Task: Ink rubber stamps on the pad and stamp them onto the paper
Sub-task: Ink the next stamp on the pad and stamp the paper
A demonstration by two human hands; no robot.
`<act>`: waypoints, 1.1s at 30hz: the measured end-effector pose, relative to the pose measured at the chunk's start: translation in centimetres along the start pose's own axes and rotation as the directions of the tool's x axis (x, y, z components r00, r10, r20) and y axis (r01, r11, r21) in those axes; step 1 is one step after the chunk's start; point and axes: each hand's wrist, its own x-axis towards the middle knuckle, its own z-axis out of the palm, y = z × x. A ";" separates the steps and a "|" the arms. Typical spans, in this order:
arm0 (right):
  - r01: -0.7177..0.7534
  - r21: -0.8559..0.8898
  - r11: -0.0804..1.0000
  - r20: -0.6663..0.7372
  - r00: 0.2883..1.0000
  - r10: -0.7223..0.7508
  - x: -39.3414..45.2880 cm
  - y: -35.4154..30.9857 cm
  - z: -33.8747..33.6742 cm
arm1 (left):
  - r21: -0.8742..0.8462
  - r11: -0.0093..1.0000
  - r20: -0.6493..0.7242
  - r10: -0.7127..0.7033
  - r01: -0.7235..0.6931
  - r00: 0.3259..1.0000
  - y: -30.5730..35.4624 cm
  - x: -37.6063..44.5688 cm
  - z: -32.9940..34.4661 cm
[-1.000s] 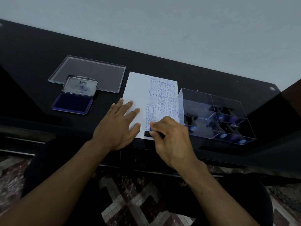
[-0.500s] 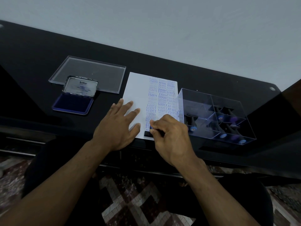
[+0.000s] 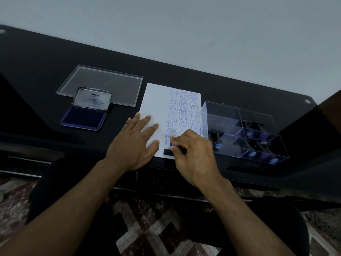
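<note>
A plain pale grey wall (image 3: 203, 34) fills the upper part of the view, evenly and dimly lit, with no marks on it. Against it stands a black desk (image 3: 36, 71) with a glossy top; its far edge meets the wall along a slanting line. 2 small round silver fittings sit in the top, 1 near the far left corner (image 3: 2, 31) and 1 near the far right corner (image 3: 307, 101). Below the desk's near edge the floor (image 3: 147, 233) shows speckled dark reddish-brown stone with a lattice of pale tile strips crossing it. The light is cool and low.
</note>
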 end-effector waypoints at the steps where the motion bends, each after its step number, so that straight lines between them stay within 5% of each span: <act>1: -0.001 0.003 1.000 -0.002 1.000 0.001 0.0 0.0 0.0 | 0.005 1.000 0.001 0.001 -0.001 1.000 0.0 0.0 0.0; 9: -0.023 0.040 0.999 -0.030 0.999 0.024 0.2 0.5 0.0 | 0.009 1.000 0.003 0.002 -0.002 1.000 0.0 0.0 0.0; 14: -0.156 0.190 0.969 -0.079 0.982 0.173 -0.1 0.9 -0.4 | 0.003 1.000 0.001 -0.007 0.007 1.000 0.1 0.0 -0.1; 19: -0.360 0.678 0.641 -0.188 0.758 0.625 1.0 2.0 -3.2 | 0.003 1.000 0.006 -0.002 0.002 1.000 -0.1 0.0 0.0; 23: -0.371 0.824 0.428 -0.117 0.628 0.770 1.6 3.1 -3.9 | -0.004 1.000 0.015 -0.004 0.004 1.000 -0.1 0.0 0.0; 33: -0.405 0.790 0.461 -0.097 0.659 0.746 1.6 3.2 -3.7 | -0.001 1.000 0.027 -0.011 0.011 1.000 0.0 0.0 -0.3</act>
